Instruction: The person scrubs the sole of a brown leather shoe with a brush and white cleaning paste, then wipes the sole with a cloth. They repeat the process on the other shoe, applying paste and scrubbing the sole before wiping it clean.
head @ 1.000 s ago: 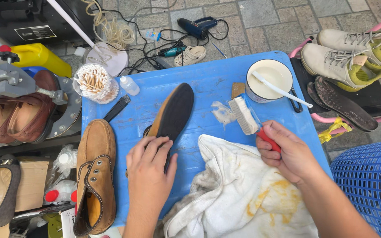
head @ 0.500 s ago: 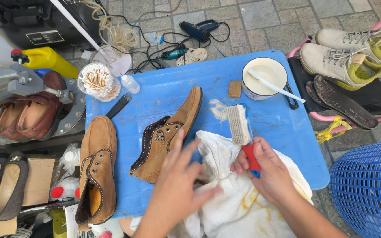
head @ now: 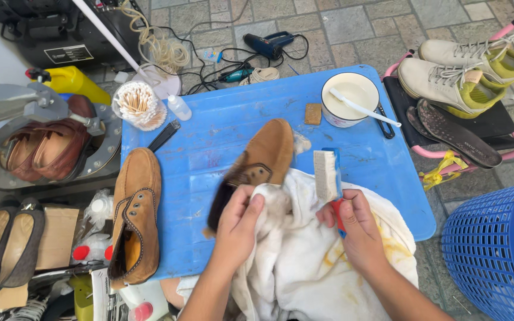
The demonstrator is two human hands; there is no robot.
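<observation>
- Table [head: 221, 128], blue plastic, lies under both hands and carries everything they work on.
- Cloth [head: 304, 261], white with yellow stains, is bunched beneath the palms; it looks soft and limp, so it would fold around whatever the fingers press it against.
- Tan suede shoe [head: 263, 160] lies tilted on its side just beyond the left fingertips, its heel end against the cloth; it looks light, with a stiff sole and a nap that marks easily, best held at the heel or sole edge.
- Left hand [head: 239, 223] has its fingers curled together, pinching cloth against the shoe's heel.
- Right hand [head: 352, 229] is clamped around the red handle of a brush [head: 327, 175], whose white bristles rise above the knuckles, just beside the shoe.
</observation>
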